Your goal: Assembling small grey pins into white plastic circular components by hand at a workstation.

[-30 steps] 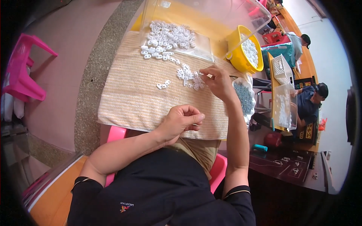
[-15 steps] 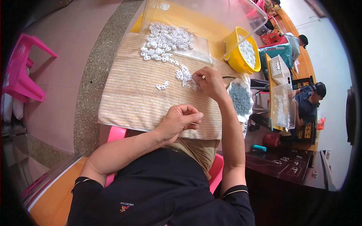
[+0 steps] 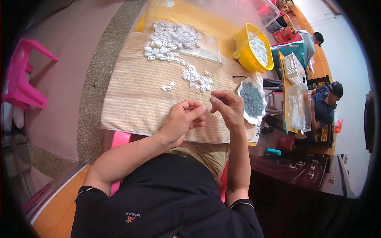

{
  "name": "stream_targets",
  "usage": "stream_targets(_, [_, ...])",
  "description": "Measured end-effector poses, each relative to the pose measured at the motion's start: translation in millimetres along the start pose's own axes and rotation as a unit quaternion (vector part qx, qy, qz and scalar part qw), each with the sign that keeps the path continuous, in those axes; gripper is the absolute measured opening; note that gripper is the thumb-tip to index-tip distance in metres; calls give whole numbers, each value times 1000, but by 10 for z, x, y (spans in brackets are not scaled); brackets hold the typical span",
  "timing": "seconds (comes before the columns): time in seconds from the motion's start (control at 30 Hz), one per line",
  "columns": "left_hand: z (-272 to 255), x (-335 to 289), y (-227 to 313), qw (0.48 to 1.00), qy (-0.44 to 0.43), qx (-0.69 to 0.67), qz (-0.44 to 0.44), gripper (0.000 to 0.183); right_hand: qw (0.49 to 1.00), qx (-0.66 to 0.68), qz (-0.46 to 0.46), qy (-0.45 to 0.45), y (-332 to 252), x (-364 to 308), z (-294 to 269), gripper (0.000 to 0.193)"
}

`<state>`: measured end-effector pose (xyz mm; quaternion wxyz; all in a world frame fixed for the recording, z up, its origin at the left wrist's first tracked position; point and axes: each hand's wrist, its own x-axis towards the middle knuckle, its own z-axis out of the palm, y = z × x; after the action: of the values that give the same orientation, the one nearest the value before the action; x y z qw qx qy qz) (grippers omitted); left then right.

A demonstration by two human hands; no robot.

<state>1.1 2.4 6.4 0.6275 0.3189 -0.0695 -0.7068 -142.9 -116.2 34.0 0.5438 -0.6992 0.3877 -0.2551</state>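
My left hand is over the near part of a striped beige towel, thumb and fingertips pinched together. What it holds, if anything, is too small to make out. Just to its right, my right hand is also closed in a pinch, its fingertips pointing at the left hand, and its contents cannot be made out. Beyond both hands lies a small cluster of white plastic pieces with two holes. A few more white pieces lie to its left.
A larger white heap spreads by a clear plastic bin. At right stand a yellow basket of white pieces and a white dish of small grey parts. A thin black item lies near the dish. Co-workers sit farther right.
My right hand has come back from the small cluster of white pieces toward my left hand. The left hand has shifted slightly left and up, still pinched.
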Motion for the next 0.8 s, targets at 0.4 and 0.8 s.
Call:
stream_targets(0.4, [16, -21, -24, 998, -59, 7, -24, 13, 988, 146, -57, -12, 53, -415, 125, 15])
stream_targets(0.8, [41, 1, -17, 997, -60, 42, -35, 16, 995, 33, -97, 11, 30, -530, 163, 16])
